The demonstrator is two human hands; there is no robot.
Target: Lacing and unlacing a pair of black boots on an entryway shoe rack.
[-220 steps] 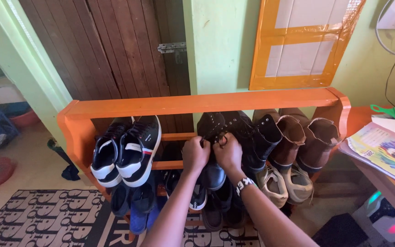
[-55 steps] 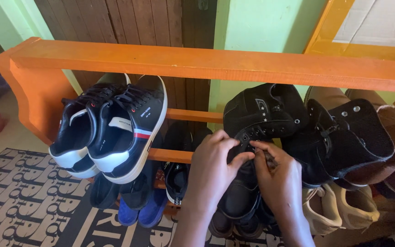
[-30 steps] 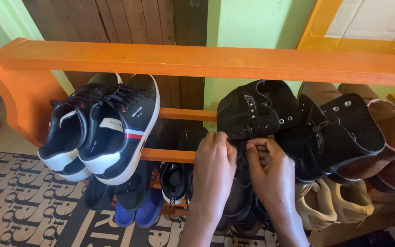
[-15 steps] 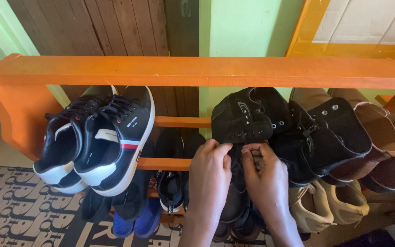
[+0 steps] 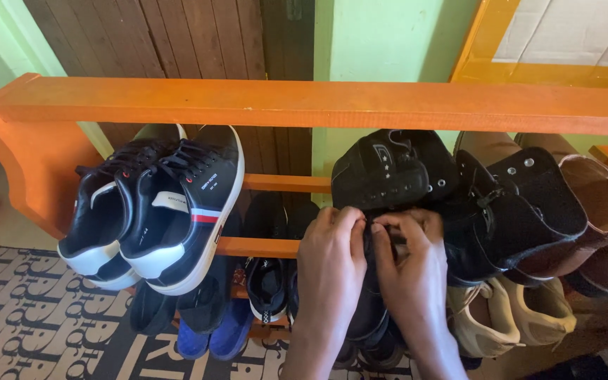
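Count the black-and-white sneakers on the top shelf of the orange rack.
2. Both sit side by side at the rack's left end, toes down: the left sneaker and the right sneaker. None appear hidden there.

black-and-white sneakers [image 5: 156, 204] at left; brown boots [image 5: 599, 211] at right
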